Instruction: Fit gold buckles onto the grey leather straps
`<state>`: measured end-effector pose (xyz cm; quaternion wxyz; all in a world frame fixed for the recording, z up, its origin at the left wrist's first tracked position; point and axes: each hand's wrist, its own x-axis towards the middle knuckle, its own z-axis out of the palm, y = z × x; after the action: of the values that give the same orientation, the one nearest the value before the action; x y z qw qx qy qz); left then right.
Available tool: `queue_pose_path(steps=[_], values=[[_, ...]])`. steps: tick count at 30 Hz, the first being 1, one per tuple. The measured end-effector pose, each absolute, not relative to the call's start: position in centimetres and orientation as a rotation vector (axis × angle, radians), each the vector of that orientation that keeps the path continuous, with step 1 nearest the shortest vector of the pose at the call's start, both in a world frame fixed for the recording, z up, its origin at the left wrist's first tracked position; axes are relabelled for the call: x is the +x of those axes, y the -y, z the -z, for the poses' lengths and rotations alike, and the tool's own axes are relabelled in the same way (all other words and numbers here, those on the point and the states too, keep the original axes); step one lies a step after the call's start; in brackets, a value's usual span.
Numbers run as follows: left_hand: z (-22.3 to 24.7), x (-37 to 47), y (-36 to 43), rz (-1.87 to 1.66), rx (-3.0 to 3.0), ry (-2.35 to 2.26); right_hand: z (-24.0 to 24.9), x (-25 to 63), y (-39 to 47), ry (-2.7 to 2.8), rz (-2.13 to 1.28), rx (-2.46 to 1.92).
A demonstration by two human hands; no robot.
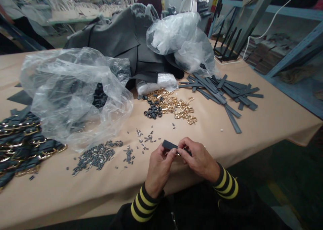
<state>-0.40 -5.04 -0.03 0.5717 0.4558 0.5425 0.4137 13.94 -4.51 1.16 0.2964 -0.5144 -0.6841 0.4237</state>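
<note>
Both hands meet over the table's front edge around a dark strap piece [169,144]. My left hand [161,166] is closed on its left end, thumb on top. My right hand [199,157] pinches the strap's right part, where a small bit of shiny metal shows between the fingers; most of that metal is hidden. Beyond the hands lie a heap of gold rectangular buckles [181,107] and a cluster of black rings [152,110]. To their left are a pile of small dark pieces [94,157] and several scattered ones.
Long dark strips [222,88] lie at the right, near a black router [225,51] with a white cable. A clear plastic bag [75,99] stands at the left, beside strap pieces with gold buckles [20,149]. Dark sheets [113,35] and another plastic bag [174,33] are behind.
</note>
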Motion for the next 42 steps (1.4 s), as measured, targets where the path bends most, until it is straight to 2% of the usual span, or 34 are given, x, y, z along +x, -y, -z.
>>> queue_pose_path(steps=[3, 9, 12, 16, 22, 25, 34, 42], values=[[-0.1, -0.2, 4.9, -1.0, 1.125, -1.287, -1.0, 13.7, 4.6, 1.686, -1.225, -1.404], [0.3, -0.5, 4.7, -0.989, 0.863, -1.124, -0.6, 14.4, 4.3, 1.303, -1.681, -1.188], [0.6, -0.6, 4.8, -0.985, 0.774, -1.033, -0.3, 14.9, 4.2, 1.257, -1.751, -1.139], [0.8, -0.5, 4.9, -0.978, 0.822, -1.04, -0.1, 14.8, 4.2, 1.249, -1.713, -1.173], [-0.3, 0.2, 5.6, -1.037, 1.247, -1.305, -0.1, 14.2, 4.0, 1.341, -1.588, -1.295], [-1.0, 0.2, 6.2, -1.11, 1.351, -1.257, 0.0, 14.4, 3.9, 1.392, -1.524, -1.325], [-0.5, -2.1, 5.5, -0.844, 0.732, -0.814, -0.9, 15.4, 4.2, 1.647, -1.601, -1.161], [0.2, -2.3, 5.1, -0.716, 0.814, -0.767, -1.4, 15.4, 4.1, 1.947, -1.375, -1.279]])
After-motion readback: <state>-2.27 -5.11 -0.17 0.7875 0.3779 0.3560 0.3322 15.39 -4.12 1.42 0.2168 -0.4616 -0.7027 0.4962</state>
